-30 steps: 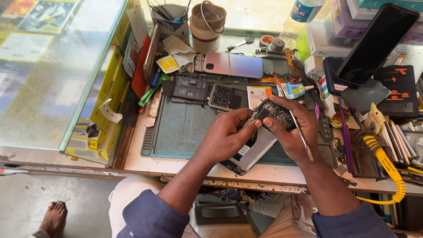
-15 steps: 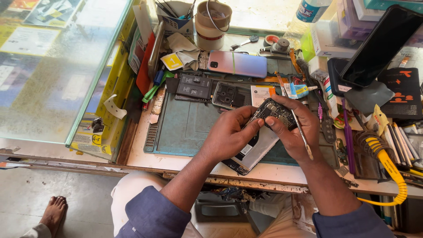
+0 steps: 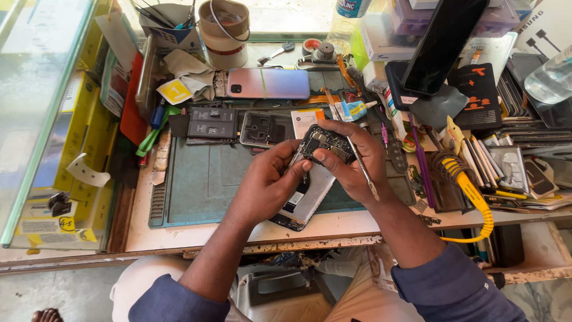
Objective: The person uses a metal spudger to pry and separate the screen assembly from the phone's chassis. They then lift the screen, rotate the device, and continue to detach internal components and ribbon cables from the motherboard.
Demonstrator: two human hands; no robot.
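Left hand (image 3: 268,179) and right hand (image 3: 351,164) grip the opened phone (image 3: 313,173), hiding its middle.

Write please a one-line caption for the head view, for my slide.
Both hands, left hand and right hand, hold an opened phone over a teal repair mat; metal tweezers in the right.

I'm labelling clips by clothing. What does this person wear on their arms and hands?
Both hands, left and right, are bare: no gloves, rings or watch visible. Dark blue sleeves are pushed up to the elbows, leaving the forearms uncovered.
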